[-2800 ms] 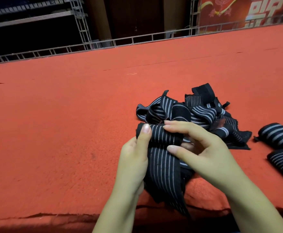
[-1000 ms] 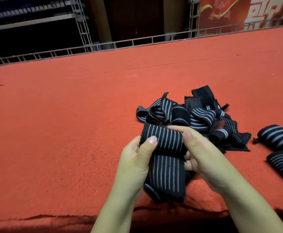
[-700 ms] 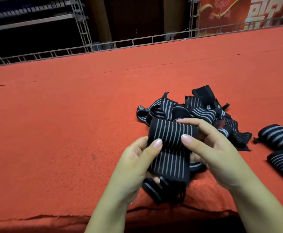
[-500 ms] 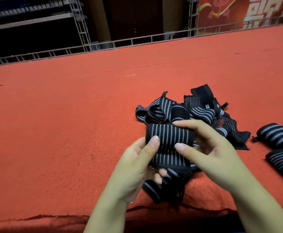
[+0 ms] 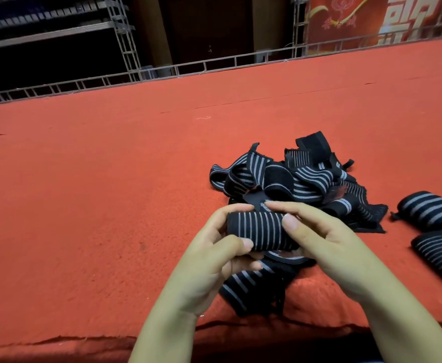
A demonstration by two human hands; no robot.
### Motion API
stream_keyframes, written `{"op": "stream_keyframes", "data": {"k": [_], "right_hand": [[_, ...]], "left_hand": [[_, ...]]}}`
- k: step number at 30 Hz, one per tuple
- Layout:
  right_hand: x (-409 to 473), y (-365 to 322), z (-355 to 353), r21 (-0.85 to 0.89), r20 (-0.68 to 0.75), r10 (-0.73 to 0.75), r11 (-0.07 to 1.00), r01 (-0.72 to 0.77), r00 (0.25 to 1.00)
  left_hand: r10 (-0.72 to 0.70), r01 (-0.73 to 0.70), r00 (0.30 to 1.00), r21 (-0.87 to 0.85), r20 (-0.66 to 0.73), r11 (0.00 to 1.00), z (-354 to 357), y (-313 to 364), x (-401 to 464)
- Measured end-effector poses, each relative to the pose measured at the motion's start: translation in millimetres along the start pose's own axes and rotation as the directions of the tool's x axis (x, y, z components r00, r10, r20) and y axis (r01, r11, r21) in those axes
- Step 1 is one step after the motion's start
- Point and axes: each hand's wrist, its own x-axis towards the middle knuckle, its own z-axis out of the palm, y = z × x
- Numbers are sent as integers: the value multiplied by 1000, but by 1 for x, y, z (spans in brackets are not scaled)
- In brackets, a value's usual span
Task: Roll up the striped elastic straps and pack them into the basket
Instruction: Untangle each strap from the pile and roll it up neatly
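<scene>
A wide surface covered in red felt-like carpet [image 5: 83,205] fills most of the view, its near edge wrinkled and slightly lifted, its far edge bordered by a low grey metal lattice rail [image 5: 214,62]. Beyond the rail the room is dark, with grey metal truss uprights [image 5: 121,35], shelving at the far left and a red banner with white and gold markings [image 5: 345,19] at the far right. Close to the near edge, right of the middle, the left hand [image 5: 214,260] and the right hand [image 5: 319,239] hold a partly rolled black elastic strap with thin grey stripes [image 5: 259,231] just above the carpet; the fingers and thumbs of both hands curl round the roll's two ends, and its loose tail [image 5: 251,286] hangs down over the near edge. Just behind the hands lies a tangled heap of unrolled black striped straps [image 5: 301,176]. Towards the right edge two finished rolls of the same striped strap [image 5: 429,210] lie side by side on the carpet, apart from the heap.
</scene>
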Motion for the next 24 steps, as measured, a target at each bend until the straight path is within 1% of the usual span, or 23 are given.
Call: {"op": "stream_keyframes", "data": {"k": [4,6,8,11,13,15,17,18,20,22,23,24], "right_hand": [[-9,2,-20,-84,55,36,996,-31,998],[-15,8,-31,-107,44,56,993,-51,997],[-22,16,-40,-93,14,76,993,-75,997],[-33,23,-60,-64,-125,79,994,-88,989],[-39,21,-77,-83,-237,77,992,-99,968],[-42,19,-103,-130,-349,51,986,-102,936],[-41,17,-139,-238,-481,2,962,-133,877],[-38,18,-160,-304,-548,-32,938,-164,836],[-28,21,-206,-389,-687,-92,884,-258,721],[-14,26,-252,-413,-794,-131,832,-369,594],[-7,30,-272,-409,-825,-127,807,-427,551],[0,37,-290,-397,-844,-101,777,-488,527]], "left_hand": [[-42,40,998,47,46,998,5,-8,5],[-55,52,997,62,49,997,13,-15,8],[-73,70,996,62,44,996,23,-22,14],[-95,95,995,21,23,995,40,-31,26],[-121,121,993,-12,6,993,52,-38,35],[-155,156,988,-33,25,987,66,-44,45],[-184,187,980,-32,79,982,82,-51,54],[-196,200,975,-30,107,979,91,-54,58],[-219,224,965,-16,146,974,108,-59,70],[-241,243,958,6,158,970,125,-65,82],[-250,251,955,16,157,968,133,-67,88],[-260,259,952,26,159,966,140,-69,94]]}}
